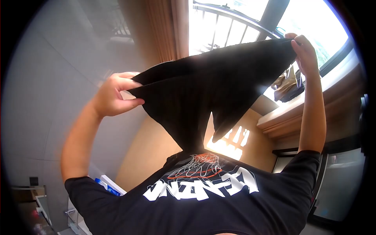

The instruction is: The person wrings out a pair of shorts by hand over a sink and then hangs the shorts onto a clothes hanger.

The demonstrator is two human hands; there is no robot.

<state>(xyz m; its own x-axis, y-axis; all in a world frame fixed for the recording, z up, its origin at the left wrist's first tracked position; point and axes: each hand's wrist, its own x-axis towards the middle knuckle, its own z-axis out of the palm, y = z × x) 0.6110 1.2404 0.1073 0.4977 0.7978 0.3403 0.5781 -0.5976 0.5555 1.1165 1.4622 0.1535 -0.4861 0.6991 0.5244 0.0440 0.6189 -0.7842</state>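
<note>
Left grip and right grip each pinch an upper corner of black cloth; looks light, floppy; I'd hold both corners.

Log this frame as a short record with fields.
held item: black garment, stretched between both sides
left grip: thumb and fingers on the garment's left end
right grip: pinching its upper right corner
garment shape: long upper edge, lower part split in two
worn: dark T-shirt with white lettering
beyond: bright window, railing outside
light: sunlit patches on the brown floor
unclear: garment type
</note>
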